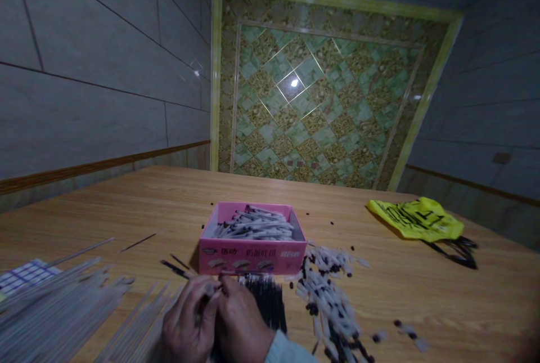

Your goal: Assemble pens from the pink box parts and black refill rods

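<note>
My left hand (188, 318) and my right hand (242, 309) meet in front of the pink box, both closed, fingertips pinched together. A small piece sits between them, mostly hidden by the fingers and blurred. Just right of my right hand lies a bundle of thin black sticks (270, 298), partly covered by it. Close to the left fingers are a few loose dark sticks (174, 268). The pink box (253, 259) holds many pale tubes (257, 223) with dark ends.
Long thin pale rods (54, 307) spread over the left of the wooden table (337, 200), beside a checked cloth (29, 277). Short white pieces with black parts (329, 295) are heaped at right. A yellow bag (415, 219) with black straps lies at far right.
</note>
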A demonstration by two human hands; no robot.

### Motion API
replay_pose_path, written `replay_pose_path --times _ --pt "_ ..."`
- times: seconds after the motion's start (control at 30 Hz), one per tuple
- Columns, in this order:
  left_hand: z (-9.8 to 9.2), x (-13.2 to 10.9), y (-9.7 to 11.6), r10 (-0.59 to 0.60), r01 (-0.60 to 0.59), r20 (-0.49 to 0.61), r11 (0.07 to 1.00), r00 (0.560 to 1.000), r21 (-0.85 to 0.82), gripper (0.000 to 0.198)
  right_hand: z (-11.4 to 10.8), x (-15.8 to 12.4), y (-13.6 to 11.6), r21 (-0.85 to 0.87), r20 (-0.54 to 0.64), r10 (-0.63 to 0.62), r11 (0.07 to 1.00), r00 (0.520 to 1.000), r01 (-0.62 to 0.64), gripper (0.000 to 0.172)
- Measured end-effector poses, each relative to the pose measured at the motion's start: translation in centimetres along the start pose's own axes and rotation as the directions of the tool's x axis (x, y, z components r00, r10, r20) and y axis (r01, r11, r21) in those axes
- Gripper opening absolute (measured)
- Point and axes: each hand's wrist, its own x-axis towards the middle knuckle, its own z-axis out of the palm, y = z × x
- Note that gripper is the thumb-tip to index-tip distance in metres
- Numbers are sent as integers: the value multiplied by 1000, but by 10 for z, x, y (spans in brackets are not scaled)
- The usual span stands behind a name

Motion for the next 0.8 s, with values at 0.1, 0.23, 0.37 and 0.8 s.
replay_pose_path --times 0.1,0.23,0.37,0.8 --pt "-1 2 4 11 -9 28 998 1000 -60 14 -38 -24 18 -60 -20 284 957 959 -285 24" --pt "0 4 14 -76 91 88 979 993 -182 10 -90 -62 41 -126 50 493 866 868 -485 24" --pt "3 18 29 -161 194 142 946 977 -261 10 -108 -96 40 -75 294 414 909 861 -411 19" --pt "3 23 80 -690 634 723 -549 24 -545 10 -43 -105 44 -302 389 514 855 764 -421 18"
